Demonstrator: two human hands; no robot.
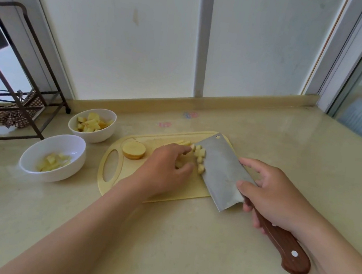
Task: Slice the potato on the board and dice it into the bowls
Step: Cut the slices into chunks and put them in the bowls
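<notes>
Bare counter (pixel 301 159) lies open to the right of the cutting board (pixel 120 189) and along the near edge. On the left, the near bowl (pixel 30 161) and the far bowl (pixel 105 136) crowd the corner before a dark rack (pixel 35 49). The cleaver (pixel 219 170), gripped by the right hand (pixel 279 198), and the left hand (pixel 163 171), cupping diced potato (pixel 199 157), fill the board's middle.

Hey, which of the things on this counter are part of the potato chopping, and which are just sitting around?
In use: cleaver, gripped by the right hand; potato dice under the left hand; potato round; cutting board; far bowl; near bowl.

Lying about: metal rack; patterned cloth; stickers.
</notes>
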